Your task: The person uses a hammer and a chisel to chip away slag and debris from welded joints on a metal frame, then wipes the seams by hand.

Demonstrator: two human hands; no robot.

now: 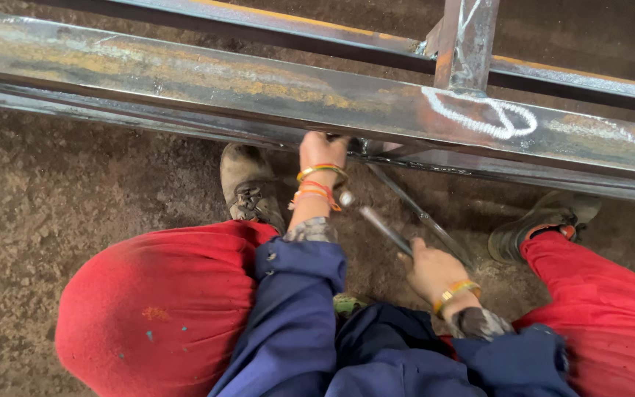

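1. The left hand (323, 151) reaches up under the near edge of the long steel beam (185, 77). Its fingers go behind the edge, so I cannot tell if they hold something or are open.
2. The right hand (433, 270) is lower and to the right. Its fingers are closed around the near end of a thin metal rod (376, 220).
3. The rod goes up and to the left from the right hand, and its rounded tip is just beside the left wrist, below the beam.
4. A second thin bar (420, 217) lies slanted beside the rod, from the beam down toward the right hand.
5. The beam crosses the whole view from left to right and has a white chalk mark (490, 117) near an upright steel post (468, 44).
6. Both wrists carry coloured bangles (317, 184).
7. Two dirty work shoes stand on the earth floor (53, 198), the left shoe (248, 187) just beside the left wrist.
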